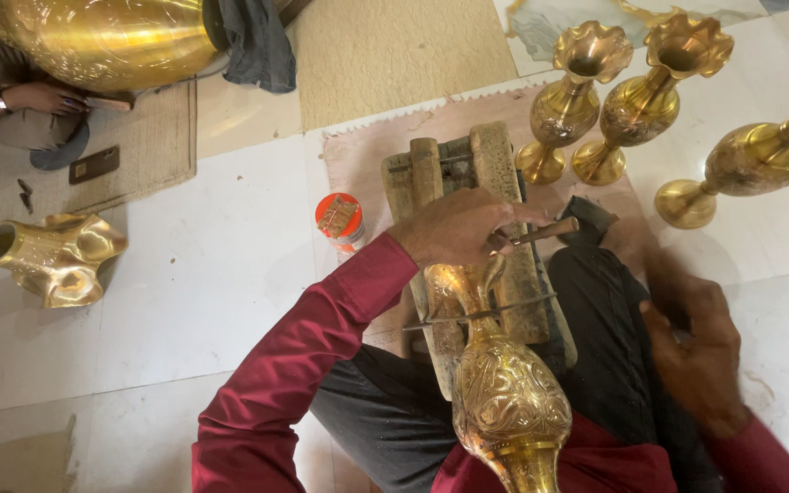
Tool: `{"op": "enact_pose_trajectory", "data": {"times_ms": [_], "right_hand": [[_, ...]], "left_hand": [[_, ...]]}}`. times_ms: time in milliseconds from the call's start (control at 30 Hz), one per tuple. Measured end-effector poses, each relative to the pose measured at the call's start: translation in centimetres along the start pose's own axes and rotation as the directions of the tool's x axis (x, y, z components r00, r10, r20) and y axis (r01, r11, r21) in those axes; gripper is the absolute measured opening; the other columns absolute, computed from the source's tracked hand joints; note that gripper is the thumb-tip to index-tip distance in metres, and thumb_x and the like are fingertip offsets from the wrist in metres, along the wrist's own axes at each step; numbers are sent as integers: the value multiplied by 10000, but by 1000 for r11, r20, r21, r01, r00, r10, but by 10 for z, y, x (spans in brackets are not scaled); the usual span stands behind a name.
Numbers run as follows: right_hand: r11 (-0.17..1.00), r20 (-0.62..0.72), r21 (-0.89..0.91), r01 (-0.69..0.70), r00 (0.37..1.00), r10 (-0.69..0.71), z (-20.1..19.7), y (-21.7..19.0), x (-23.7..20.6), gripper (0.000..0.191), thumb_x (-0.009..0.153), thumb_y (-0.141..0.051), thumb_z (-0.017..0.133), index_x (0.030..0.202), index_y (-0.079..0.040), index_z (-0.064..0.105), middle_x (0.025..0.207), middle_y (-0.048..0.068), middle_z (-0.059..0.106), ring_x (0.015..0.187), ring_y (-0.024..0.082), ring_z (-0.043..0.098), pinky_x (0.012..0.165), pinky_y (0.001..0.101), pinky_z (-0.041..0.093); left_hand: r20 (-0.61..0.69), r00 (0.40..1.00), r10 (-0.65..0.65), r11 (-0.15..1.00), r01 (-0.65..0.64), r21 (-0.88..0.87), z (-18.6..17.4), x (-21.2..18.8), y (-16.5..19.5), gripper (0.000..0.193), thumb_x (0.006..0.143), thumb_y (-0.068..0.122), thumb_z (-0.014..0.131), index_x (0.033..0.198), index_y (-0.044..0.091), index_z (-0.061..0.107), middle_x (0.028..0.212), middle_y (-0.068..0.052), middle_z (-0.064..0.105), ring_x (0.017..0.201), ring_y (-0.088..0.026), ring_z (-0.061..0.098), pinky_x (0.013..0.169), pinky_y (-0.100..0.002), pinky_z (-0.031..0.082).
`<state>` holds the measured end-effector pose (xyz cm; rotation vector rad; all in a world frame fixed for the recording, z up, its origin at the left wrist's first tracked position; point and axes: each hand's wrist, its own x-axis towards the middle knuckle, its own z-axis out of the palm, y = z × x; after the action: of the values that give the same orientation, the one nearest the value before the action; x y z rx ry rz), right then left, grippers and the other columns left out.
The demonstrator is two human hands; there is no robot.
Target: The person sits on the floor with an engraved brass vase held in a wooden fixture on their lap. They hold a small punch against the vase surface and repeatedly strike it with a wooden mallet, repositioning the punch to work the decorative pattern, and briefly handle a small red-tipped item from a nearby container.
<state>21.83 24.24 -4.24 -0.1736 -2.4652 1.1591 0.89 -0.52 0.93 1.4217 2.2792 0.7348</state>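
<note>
An engraved brass vase (507,393) lies across my lap, its neck resting on a worn wooden block (495,173). My left hand (454,228) rests on the vase's neck and pinches a thin metal chisel (541,232) against it. Out to the right, blurred by motion, is my right hand (696,342); it seems closed on a dark handle, but what it holds is not clear. Both sleeves are dark red.
Three finished brass vases (570,100) (646,100) (751,160) stand at the back right on the white tiled floor. An orange-lidded jar (340,219) sits left of the block. A brass piece (52,256) lies at left. Another person's hand (38,99) steadies a large brass vessel (102,41) top left.
</note>
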Motion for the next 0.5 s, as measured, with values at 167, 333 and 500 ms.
{"op": "enact_pose_trajectory", "data": {"times_ms": [167,333,500], "right_hand": [[973,-109,212,-91,987,116,2,2,-1,603,959,-11,658,1533,-68,483,1252,164,596,1098,212,643,909,324,509],[973,72,-228,45,997,-29,-1,6,-1,693,895,-9,686,1555,-149,524,1192,212,619,1077,332,641,876,415,532],[965,318,-248,89,948,-6,4,6,1,723,815,-26,691,1490,-248,558,1087,155,664,979,334,657,852,440,541]], "left_hand": [[-37,999,1,1000,0,23,2,-6,-6,587,877,131,770,1427,206,580,909,-98,777,804,-209,781,738,-397,591],[-77,997,6,995,-13,-95,5,-9,-9,615,859,101,747,1438,209,568,916,-76,778,783,-178,800,705,-343,616],[-83,996,39,999,-41,-18,-2,-24,-13,627,896,76,765,1479,176,559,871,-186,719,714,-252,743,693,-404,545]]}}
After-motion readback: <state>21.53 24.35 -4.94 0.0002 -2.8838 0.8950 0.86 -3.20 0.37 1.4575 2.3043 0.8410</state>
